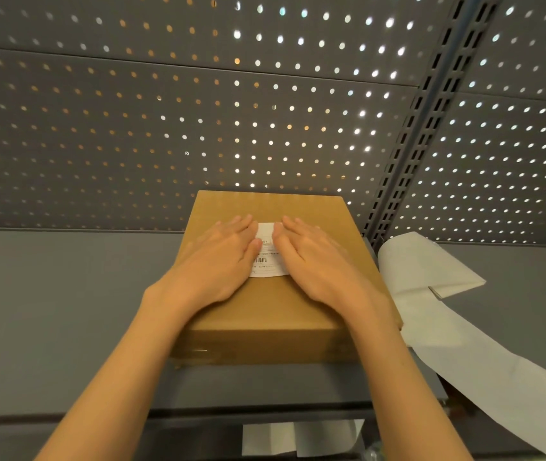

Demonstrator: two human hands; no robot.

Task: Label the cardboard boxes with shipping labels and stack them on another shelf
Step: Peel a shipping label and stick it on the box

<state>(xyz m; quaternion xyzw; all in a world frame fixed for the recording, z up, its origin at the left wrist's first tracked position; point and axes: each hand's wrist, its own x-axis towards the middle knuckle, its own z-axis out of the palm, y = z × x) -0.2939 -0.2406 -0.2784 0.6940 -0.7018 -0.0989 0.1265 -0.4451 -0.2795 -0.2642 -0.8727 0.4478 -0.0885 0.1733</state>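
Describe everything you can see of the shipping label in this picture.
The shipping label is a white paper rectangle with small printed text and a barcode, lying flat on top of the brown cardboard box. The left hand and right hand press on it with straight fingers, covering both sides.

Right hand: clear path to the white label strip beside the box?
Probably yes. The right hand lies flat on the box; the label strip lies just to its right on the shelf, nothing between.
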